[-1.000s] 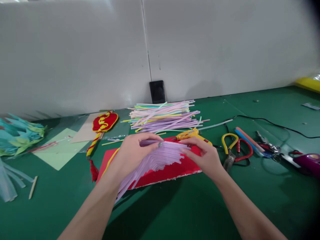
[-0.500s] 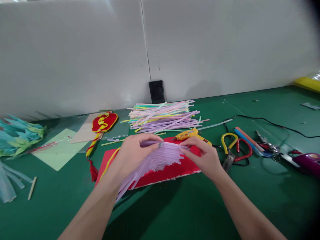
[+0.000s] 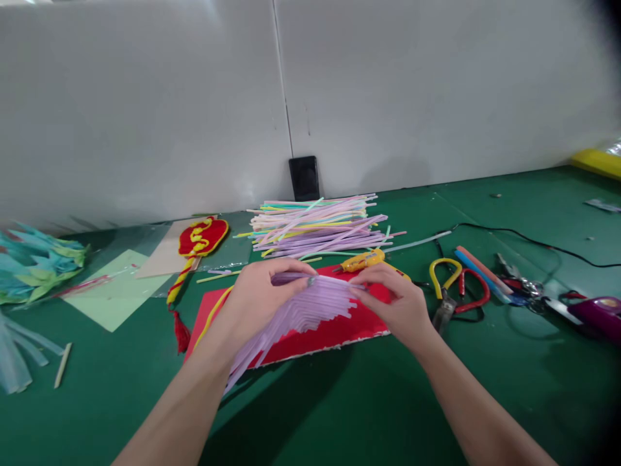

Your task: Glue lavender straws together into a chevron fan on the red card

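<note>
A fan-like sheet of bent lilac paper straws (image 3: 310, 309), lying side by side, is held above a red board (image 3: 286, 351). My left hand (image 3: 272, 294) grips its upper left part, thumb in front and fingers behind. At the upper right end, my right hand (image 3: 395, 298) pinches a straw tip between thumb and fingers. The straws' other ends hang down to the lower left, partly behind my left wrist. A yellow cord (image 3: 211, 317) lies on the board's left side. Just behind my right hand is a yellow glue gun (image 3: 363, 260), partly hidden.
Behind the board lies a pile of pastel straws (image 3: 315, 226), with a black phone (image 3: 305, 178) against the wall. Pliers (image 3: 446, 304) and a purple tool (image 3: 599, 317) are at right. A red-and-yellow fan ornament (image 3: 202, 237), green paper (image 3: 116, 291) and teal paper leaves (image 3: 39, 262) occupy the left.
Almost nothing differs. My right hand has shifted very slightly, still pinching the straw end; my left hand and the straw sheet stay in place.
</note>
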`<state>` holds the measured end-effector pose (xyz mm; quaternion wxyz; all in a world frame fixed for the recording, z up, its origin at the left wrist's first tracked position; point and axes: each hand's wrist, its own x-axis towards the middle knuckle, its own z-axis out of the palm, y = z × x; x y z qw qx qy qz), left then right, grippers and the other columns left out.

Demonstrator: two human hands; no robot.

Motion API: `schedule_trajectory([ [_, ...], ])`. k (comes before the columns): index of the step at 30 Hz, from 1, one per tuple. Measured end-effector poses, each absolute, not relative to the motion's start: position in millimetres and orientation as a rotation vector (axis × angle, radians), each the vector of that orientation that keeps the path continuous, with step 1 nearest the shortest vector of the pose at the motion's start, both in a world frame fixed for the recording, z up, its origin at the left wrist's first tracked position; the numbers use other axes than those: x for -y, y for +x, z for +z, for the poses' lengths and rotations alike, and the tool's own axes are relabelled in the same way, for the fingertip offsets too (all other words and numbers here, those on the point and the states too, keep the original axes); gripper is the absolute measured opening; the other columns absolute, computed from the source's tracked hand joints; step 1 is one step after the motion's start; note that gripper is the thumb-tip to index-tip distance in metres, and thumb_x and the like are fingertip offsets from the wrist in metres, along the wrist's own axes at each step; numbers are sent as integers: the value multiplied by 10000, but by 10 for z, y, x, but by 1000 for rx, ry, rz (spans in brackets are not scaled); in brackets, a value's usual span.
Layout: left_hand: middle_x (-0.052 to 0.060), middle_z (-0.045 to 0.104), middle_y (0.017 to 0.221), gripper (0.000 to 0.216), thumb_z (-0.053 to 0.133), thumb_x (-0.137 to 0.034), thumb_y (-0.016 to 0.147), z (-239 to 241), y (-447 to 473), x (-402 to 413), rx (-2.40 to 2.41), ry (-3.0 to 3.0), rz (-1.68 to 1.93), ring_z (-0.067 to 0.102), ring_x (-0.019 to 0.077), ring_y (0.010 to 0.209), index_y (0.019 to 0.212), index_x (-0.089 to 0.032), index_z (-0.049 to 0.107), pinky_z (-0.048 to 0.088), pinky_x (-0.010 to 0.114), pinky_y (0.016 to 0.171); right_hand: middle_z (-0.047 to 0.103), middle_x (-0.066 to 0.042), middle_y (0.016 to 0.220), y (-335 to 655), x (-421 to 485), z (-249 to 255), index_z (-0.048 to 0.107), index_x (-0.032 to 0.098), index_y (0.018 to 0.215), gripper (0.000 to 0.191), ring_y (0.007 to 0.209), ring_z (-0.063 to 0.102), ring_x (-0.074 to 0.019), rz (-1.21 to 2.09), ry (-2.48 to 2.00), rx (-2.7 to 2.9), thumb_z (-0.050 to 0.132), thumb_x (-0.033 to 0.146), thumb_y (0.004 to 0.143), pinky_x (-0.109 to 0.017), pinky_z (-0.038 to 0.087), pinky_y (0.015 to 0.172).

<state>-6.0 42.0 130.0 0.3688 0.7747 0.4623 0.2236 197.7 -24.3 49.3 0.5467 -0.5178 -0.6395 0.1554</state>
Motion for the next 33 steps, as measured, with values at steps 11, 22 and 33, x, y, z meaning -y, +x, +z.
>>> schedule_trajectory([
  [11,-9,725,927,124,602,-251,793,1280,-76,-434,-1166,1998,583,658,189,901,849,-249,713,509,275,837,678,-28,823,1972,247,487,695,238,852,74,804,638,-178,247,-1241,1540,644,235,798,-353,517,766],
  [22,-8,721,949,133,608,-269,792,1277,-90,-448,-1173,2024,602,649,186,910,867,-249,716,493,281,867,687,-29,840,1984,243,471,706,253,892,110,801,643,-175,243,-1247,1545,648,243,798,-341,528,768],
  [33,-7,717,979,140,604,-268,795,1265,-90,-440,-1167,2021,607,644,196,948,882,-258,715,497,285,869,692,-32,828,1984,238,477,712,256,874,106,787,649,-183,264,-1257,1541,625,272,815,-355,535,761],
])
